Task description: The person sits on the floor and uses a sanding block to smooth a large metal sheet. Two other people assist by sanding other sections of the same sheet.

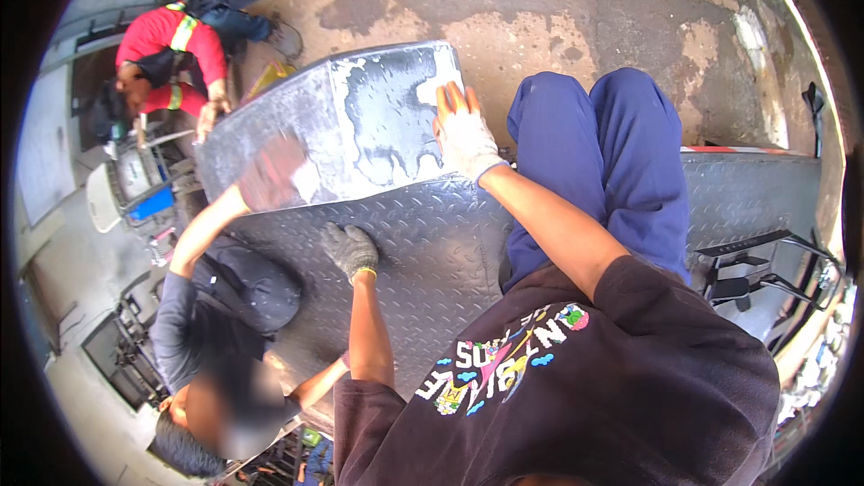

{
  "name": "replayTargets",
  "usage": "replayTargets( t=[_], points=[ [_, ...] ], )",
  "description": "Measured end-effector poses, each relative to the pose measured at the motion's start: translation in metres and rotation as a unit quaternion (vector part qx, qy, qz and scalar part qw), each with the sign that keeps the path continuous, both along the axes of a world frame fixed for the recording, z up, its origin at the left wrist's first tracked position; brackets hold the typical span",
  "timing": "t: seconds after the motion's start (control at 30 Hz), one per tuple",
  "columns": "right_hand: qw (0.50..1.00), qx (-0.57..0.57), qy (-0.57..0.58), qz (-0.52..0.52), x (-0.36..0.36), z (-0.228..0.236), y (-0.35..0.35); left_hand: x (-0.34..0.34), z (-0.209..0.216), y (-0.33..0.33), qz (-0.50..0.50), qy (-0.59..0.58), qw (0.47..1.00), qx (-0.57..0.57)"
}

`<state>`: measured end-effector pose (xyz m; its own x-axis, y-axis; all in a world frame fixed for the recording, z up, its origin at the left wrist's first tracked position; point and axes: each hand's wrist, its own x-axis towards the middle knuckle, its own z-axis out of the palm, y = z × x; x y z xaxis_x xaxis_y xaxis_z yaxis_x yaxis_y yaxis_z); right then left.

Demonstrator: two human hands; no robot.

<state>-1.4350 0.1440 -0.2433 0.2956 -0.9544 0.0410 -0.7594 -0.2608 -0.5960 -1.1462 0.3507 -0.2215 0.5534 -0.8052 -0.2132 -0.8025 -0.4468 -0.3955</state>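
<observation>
Toward eleven o'clock, the scuffed grey panel is lying under the spread, ungripping, white-and-orange-gloved right hand, seemingly steadied. Toward eight, the grey-gloved left hand is resting unclenched, empty, on black diamond-plate metal, perhaps bracing.

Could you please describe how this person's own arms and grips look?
The left grip wears a grey knitted glove with a yellowish cuff edge; the right grip, a whitish glove with a blue-grey cuff. Short dark cloth sleeves leave the forearms bare.

Bright, even light; dark, bowed fisheye rim; motion-blurred co-worker's glove
</observation>
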Motion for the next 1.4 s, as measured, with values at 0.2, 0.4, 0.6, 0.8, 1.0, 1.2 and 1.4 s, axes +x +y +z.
replayTargets(
  t=[0.2,0.4,0.6,0.8,1.0,1.2,1.4],
  points=[
    [0.956,0.169,-0.235,-0.04,-0.034,0.028,0.031,-0.085,0.149,-0.092,-0.102,0.252,0.912,0.306],
    [0.62,0.323,-0.707,-0.109,-0.141,0.101,0.031,-0.164,0.137,-0.177,-0.446,0.077,0.889,0.074],
    [0.712,0.037,-0.693,-0.104,-0.283,0.158,0.027,-0.177,0.086,-0.248,-0.364,-0.046,0.93,-0.027],
    [0.715,-0.047,-0.65,-0.254,-0.405,0.131,0.098,-0.239,0.063,-0.224,-0.473,-0.064,0.863,0.164],
    [0.657,0.042,-0.655,-0.371,-0.411,0.139,0.127,-0.169,0.077,-0.27,-0.436,-0.037,0.899,0.018],
    [0.665,0.011,-0.694,-0.277,-0.396,0.144,0.104,-0.236,0.045,-0.232,-0.489,-0.057,0.863,0.112],
    [0.706,0.033,-0.637,-0.308,-0.386,0.142,0.108,-0.224,0.063,-0.271,-0.442,-0.101,0.883,0.12]
  ],
)
